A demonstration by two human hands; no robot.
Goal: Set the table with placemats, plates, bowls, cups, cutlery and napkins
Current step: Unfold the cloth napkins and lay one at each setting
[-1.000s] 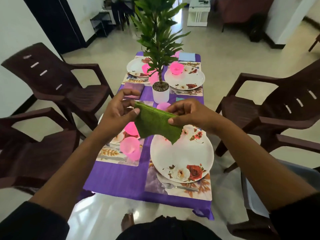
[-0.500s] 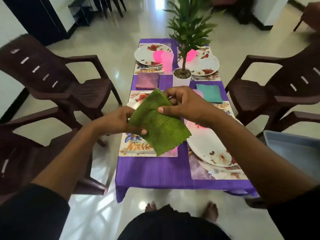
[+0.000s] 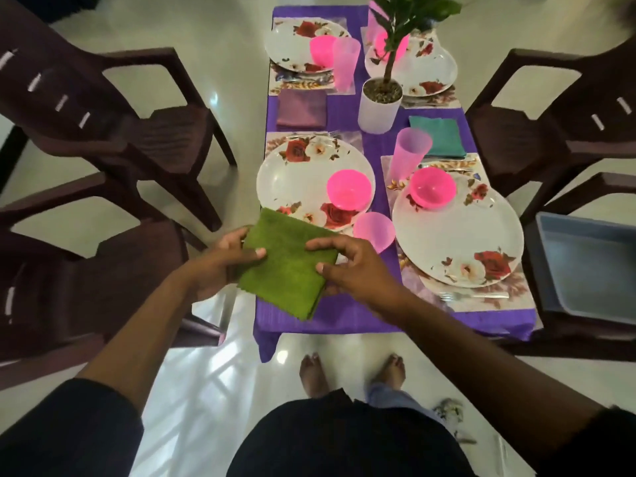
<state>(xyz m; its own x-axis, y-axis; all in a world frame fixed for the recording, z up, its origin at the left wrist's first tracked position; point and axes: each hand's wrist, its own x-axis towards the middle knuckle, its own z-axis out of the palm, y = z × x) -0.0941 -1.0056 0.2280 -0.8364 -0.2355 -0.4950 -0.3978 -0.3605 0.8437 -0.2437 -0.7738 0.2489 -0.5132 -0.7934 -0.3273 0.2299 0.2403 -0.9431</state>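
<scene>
The person holds a folded green napkin with both hands over the near left corner of the table, its lower corner reaching toward the table's near edge and its far edge overlapping the left plate. The left hand grips the napkin's left side, thumb on top and fingers curled beneath. The right hand pinches the right side, forefinger and thumb on the cloth. A bare strip of purple tablecloth lies along the near edge below the napkin, between the left corner and the right placemat, where a fork lies. A pink cup stands just right of the napkin, between the left plate and the right plate; each plate carries a pink bowl. Dark chairs flank the table on both sides, and a grey tub sits on the near right chair. Floor is open at the near end, where the person's bare feet stand.
</scene>
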